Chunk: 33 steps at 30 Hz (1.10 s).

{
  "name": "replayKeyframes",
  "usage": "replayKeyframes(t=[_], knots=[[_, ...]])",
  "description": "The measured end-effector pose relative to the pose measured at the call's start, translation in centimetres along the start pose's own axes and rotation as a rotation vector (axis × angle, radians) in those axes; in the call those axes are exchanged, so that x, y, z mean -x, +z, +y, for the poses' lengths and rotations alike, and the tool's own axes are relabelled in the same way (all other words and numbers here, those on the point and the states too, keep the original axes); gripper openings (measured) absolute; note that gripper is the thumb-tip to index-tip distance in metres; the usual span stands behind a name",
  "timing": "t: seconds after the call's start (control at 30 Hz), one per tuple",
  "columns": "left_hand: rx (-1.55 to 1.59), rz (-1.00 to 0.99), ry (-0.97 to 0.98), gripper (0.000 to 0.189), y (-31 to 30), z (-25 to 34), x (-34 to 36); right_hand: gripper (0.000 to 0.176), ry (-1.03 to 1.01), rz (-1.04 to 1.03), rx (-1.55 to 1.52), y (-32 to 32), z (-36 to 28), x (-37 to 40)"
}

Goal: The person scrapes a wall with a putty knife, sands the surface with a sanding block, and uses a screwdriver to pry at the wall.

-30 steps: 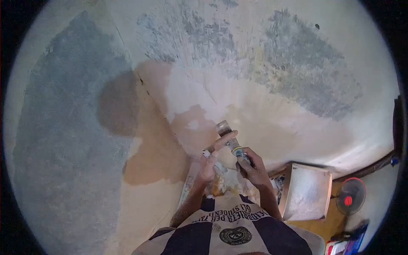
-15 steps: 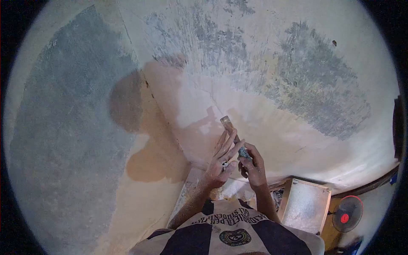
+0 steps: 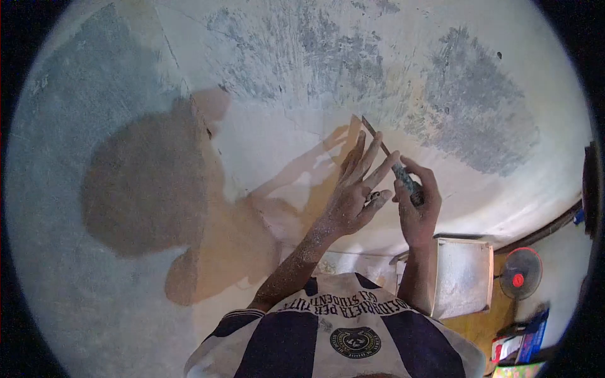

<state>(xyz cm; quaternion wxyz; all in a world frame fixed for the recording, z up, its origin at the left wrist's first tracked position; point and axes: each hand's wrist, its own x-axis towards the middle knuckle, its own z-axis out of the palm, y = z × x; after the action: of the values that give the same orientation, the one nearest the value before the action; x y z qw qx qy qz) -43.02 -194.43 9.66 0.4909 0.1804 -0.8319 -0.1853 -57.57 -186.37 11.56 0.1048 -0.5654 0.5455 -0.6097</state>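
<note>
My right hand [image 3: 421,205] is closed round the speckled, dark handle of a narrow-bladed scraper [image 3: 404,177]. Its thin blade points up and to the left, the tip at or close to the wall [image 3: 271,135]. My left hand [image 3: 353,200], dusty and wearing a ring, has its fingers stretched out along the blade. Those fingertips seem to lie against the blade near its tip, but the exact contact is hard to tell. White, smooth wall surface lies under the tool, with rough grey patches [image 3: 343,60] above it.
A large grey area [image 3: 57,189] covers the left of the wall, with my shadow [image 3: 145,183] across it. Lower right are a pale box-like piece of furniture [image 3: 463,277], a red-rimmed fan [image 3: 520,274] and blue items [image 3: 535,337].
Both hands and the scraper have moved up and to the right in view. The blade now appears edge-on rather than broad side showing. My shadow has shifted left and grown.
</note>
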Motion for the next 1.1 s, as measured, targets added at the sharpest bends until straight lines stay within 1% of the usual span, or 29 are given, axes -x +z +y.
replayKeyframes(t=[0.03,0.07,0.1,0.13,0.2,0.23,0.33,0.37,0.47,0.5,0.53,0.6,0.63,0.7,0.73,0.77,0.83,0.93,0.97,1.0,1.07,1.1], knots=[[0.008,-0.085,-0.031,0.064,0.1,-0.6,-0.1,0.039,0.069,0.007,-0.031,0.0,-1.7,-0.4],[0.072,-0.084,-0.033,0.066,0.3,-1.1,0.0,0.039,0.134,0.014,-0.064,0.1,-2.9,-0.8],[0.135,-0.083,-0.037,0.069,0.5,-1.4,0.1,0.036,0.075,0.031,-0.077,0.3,-3.2,-1.1],[0.198,-0.082,-0.04,0.072,0.6,-1.7,0.0,0.036,0.068,0.043,-0.128,0.4,-3.5,-1.4],[0.196,-0.088,-0.026,0.076,0.4,-2.2,-0.2,0.036,0.058,0.065,-0.229,0.4,-4.1,-2.0],[0.197,-0.094,-0.022,0.078,0.3,-2.4,-0.3,0.029,0.042,0.073,-0.251,0.3,-4.9,-2.4],[0.262,-0.058,0.02,0.081,0.4,-3.0,-0.8,0.021,-0.111,0.131,-0.076,0.5,-5.2,-3.3],[0.316,-0.055,0.013,0.08,0.4,-3.1,-1.2,0.018,-0.22,0.212,0.009,1.4,-5.5,-4.0],[0.445,-0.051,-0.023,0.08,0.2,-2.9,-1.3,0.02,-0.451,0.313,-0.198,2.8,-2.8,-6.5],[0.463,-0.053,-0.029,0.08,0.0,-2.9,-1.5,0.029,-0.48,0.266,-0.394,3.3,-2.3,-7.5],[0.482,-0.054,-0.036,0.08,-0.2,-2.8,-1.4,0.033,-0.468,0.191,-0.564,4.0,-2.3,-8.2],[0.63,-0.12,-0.162,0.079,-0.4,-2.7,-0.9,0.04,-0.452,0.027,-0.904,5.3,-2.8,-9.6],[0.667,-0.142,-0.196,0.078,-0.6,-2.9,-0.9,0.044,-0.476,-0.014,-0.824,5.0,-3.1,-10.0],[0.706,-0.174,-0.244,0.077,-1.2,-2.9,-1.0,0.04,-0.461,-0.064,-0.741,4.6,-3.5,-10.5],[0.669,-0.161,-0.22,0.077,-1.3,-2.9,-1.0,0.038,-0.447,-0.085,-0.699,4.4,-3.6,-10.5],[0.632,-0.148,-0.196,0.077,-1.4,-2.9,-1.0,0.037,-0.512,-0.114,-0.666,4.4,-3.8,-10.9],[0.476,-0.067,-0.059,0.077,-1.3,-3.0,-1.4,0.036,-0.646,-0.171,-0.593,4.2,-4.4,-12.0],[0.532,-0.072,0.015,0.077,-1.8,-2.1,-1.1,0.04,-0.558,-0.114,-1.16,3.5,-5.5,-11.4],[0.594,-0.099,0.008,0.078,-1.6,-2.3,-0.6,0.041,-0.59,-0.11,-1.185,2.8,-6.6,-10.8],[0.592,-0.065,0.014,0.079,-1.4,-2.5,-0.2,0.041,-0.619,-0.106,-1.21,2.1,-7.9,-10.0],[0.591,-0.002,0.017,0.079,-1.1,-2.6,0.6,0.041,-0.785,-0.05,-0.939,2.0,-10.2,-8.7],[0.634,0.034,0.008,0.08,-0.9,-2.6,0.7,0.046,-0.795,0.072,-0.818,3.3,-10.5,-8.2]])
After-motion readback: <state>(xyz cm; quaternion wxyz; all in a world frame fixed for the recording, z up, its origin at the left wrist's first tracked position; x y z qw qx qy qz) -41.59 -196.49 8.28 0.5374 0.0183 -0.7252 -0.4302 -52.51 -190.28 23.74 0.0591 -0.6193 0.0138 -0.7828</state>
